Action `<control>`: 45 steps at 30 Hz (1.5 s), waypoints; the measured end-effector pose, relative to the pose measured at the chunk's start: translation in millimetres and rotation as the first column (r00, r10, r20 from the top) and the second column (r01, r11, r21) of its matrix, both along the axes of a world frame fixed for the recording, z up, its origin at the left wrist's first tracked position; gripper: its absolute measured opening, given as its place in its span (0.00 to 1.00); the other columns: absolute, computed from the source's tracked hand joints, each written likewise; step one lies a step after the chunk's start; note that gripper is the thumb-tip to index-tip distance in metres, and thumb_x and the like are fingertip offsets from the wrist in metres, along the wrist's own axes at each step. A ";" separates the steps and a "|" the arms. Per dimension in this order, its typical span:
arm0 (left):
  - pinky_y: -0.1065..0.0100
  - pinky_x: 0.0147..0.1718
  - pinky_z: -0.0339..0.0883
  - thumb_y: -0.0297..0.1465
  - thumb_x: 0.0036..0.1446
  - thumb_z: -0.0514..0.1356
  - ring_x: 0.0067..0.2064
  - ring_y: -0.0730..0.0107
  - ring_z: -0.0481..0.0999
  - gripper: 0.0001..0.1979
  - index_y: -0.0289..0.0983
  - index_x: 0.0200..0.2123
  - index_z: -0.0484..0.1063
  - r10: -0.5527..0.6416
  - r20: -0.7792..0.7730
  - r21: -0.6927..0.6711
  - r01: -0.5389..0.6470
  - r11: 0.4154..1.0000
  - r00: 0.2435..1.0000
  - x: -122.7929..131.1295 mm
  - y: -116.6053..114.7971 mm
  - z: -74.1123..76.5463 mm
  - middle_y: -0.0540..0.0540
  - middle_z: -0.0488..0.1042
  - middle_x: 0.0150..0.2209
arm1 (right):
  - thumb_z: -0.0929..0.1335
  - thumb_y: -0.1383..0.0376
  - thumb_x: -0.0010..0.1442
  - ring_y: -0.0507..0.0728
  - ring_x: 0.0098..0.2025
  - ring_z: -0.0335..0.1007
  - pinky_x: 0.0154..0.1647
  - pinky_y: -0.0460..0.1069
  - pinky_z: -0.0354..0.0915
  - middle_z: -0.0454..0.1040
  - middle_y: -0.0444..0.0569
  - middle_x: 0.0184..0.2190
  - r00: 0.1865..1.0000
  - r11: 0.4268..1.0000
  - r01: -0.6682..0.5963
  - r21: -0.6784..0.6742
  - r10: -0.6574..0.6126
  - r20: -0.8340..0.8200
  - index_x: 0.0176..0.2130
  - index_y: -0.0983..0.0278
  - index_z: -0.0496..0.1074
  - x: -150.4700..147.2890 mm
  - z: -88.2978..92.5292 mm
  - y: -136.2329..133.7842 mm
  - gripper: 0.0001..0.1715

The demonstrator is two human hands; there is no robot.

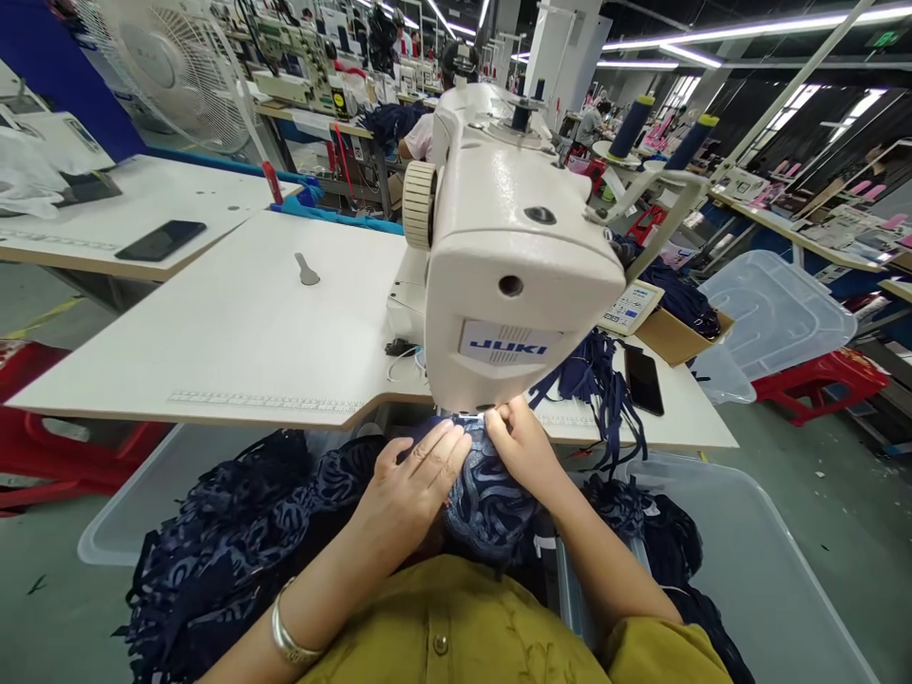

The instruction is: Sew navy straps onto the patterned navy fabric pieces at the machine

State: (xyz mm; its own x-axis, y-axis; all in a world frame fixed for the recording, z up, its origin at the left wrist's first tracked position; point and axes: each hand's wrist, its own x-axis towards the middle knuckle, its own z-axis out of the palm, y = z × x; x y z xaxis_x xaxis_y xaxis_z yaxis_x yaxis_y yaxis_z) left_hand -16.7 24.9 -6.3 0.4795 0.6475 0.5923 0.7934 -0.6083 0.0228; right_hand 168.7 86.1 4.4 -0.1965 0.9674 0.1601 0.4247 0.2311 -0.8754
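A white JUKI sewing machine [527,275] stands in front of me, its lit needle area mostly hidden behind the head. Under it lies a navy lace piece [491,499] with a rounded, cup-like lower part hanging toward my lap. My left hand [420,475] rests flat on the lace's left side, fingers stretched toward the needle area. On the other side, my right hand [520,442] pinches the lace's edge close beneath the machine head. Navy straps [588,375] lie on the table just right of the machine.
Clear plastic bins with dark lace pieces [235,532] and navy garments [666,532] flank my lap. The white table [235,313] carries a small metal piece [306,270]. One phone [643,380] lies at right, another [162,240] on the left table. A fan [167,71] stands behind.
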 end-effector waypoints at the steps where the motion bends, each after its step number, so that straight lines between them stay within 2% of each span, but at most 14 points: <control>1: 0.60 0.53 0.50 0.23 0.64 0.46 0.56 0.66 0.70 0.20 0.37 0.57 0.64 0.004 0.000 0.001 -0.004 1.000 1.000 -0.2 0.3 0.7 0.43 0.73 0.54 | 0.60 0.62 0.62 0.52 0.26 0.60 0.31 0.47 0.55 0.61 0.38 0.23 1.000 1.000 0.014 0.014 -0.014 0.025 0.36 0.60 0.59 -1.3 0.7 0.4 0.04; 6: 0.60 0.53 0.50 0.24 0.65 0.45 0.56 0.66 0.70 0.19 0.36 0.55 0.66 0.005 0.000 -0.001 -0.005 1.000 1.000 0.2 1.9 3.3 0.43 0.72 0.54 | 0.60 0.62 0.61 0.53 0.26 0.63 0.31 0.47 0.55 0.63 0.38 0.23 0.996 0.999 0.037 0.032 -0.039 0.083 0.35 0.60 0.59 -4.0 1.7 1.6 0.04; 12: 0.61 0.53 0.50 0.21 0.62 0.46 0.56 0.66 0.70 0.21 0.36 0.56 0.65 0.014 -0.002 0.014 -0.014 1.000 1.000 -0.3 1.0 3.4 0.43 0.73 0.54 | 0.60 0.62 0.61 0.53 0.26 0.63 0.30 0.47 0.55 0.63 0.38 0.23 0.994 0.999 0.043 0.007 -0.043 0.103 0.35 0.60 0.59 -4.2 3.0 1.9 0.04; 19: 0.61 0.52 0.51 0.22 0.63 0.47 0.57 0.65 0.69 0.20 0.36 0.57 0.64 0.029 -0.027 0.020 -0.028 0.999 0.999 0.2 1.2 0.5 0.42 0.72 0.54 | 0.60 0.63 0.61 0.53 0.26 0.63 0.29 0.47 0.55 0.63 0.38 0.22 0.994 0.999 0.040 0.003 -0.040 0.102 0.34 0.60 0.59 -4.4 2.3 2.7 0.04; 25: 0.61 0.50 0.51 0.23 0.64 0.43 0.55 0.65 0.71 0.20 0.34 0.55 0.65 0.031 0.009 0.086 -0.032 0.996 0.999 2.6 2.8 -3.7 0.40 0.73 0.53 | 0.60 0.62 0.62 0.54 0.26 0.64 0.30 0.48 0.57 0.64 0.39 0.23 0.995 0.999 0.032 0.007 -0.033 0.095 0.34 0.60 0.59 -4.6 1.7 1.8 0.05; 29: 0.62 0.50 0.53 0.21 0.62 0.45 0.55 0.63 0.71 0.22 0.34 0.58 0.63 0.083 -0.010 0.070 -0.082 0.994 0.997 3.9 0.5 -1.4 0.39 0.73 0.52 | 0.60 0.60 0.62 0.54 0.28 0.65 0.30 0.47 0.56 0.65 0.40 0.25 0.994 1.000 0.020 0.003 -0.020 0.109 0.34 0.60 0.60 -4.9 1.5 2.0 0.07; 36: 0.61 0.49 0.57 0.20 0.59 0.46 0.57 0.57 0.68 0.24 0.32 0.59 0.60 0.051 -0.102 0.037 -0.047 0.998 0.993 -6.9 4.3 -5.3 0.34 0.70 0.54 | 0.61 0.61 0.62 0.53 0.31 0.67 0.33 0.46 0.58 0.68 0.40 0.29 0.998 1.000 0.000 -0.014 0.001 0.070 0.38 0.60 0.62 -6.8 2.4 0.6 0.05; 40: 0.59 0.49 0.58 0.19 0.56 0.46 0.54 0.56 0.72 0.26 0.33 0.59 0.60 0.010 -0.136 0.106 0.005 0.994 0.991 -10.3 13.2 -10.4 0.34 0.69 0.55 | 0.61 0.60 0.62 0.51 0.31 0.65 0.33 0.45 0.58 0.67 0.39 0.29 0.999 0.999 0.033 -0.007 -0.032 0.013 0.38 0.59 0.63 0.9 -3.7 2.3 0.05; 45: 0.59 0.48 0.58 0.20 0.57 0.46 0.53 0.57 0.72 0.27 0.35 0.60 0.59 -0.001 -0.118 0.090 0.011 0.996 0.993 -4.1 12.4 -6.7 0.35 0.69 0.55 | 0.62 0.60 0.62 0.51 0.29 0.62 0.33 0.45 0.59 0.64 0.40 0.27 0.983 0.983 0.185 0.019 -0.184 -0.020 0.36 0.61 0.65 32.6 -25.5 2.9 0.08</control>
State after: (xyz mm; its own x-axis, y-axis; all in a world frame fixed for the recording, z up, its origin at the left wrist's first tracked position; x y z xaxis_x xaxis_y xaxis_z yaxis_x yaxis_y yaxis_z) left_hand -20.9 37.4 -13.0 0.5532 0.5908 0.5873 0.7835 -0.6085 -0.1260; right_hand 201.3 88.9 -21.1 -0.0119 0.9832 0.1824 0.4458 0.1685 -0.8791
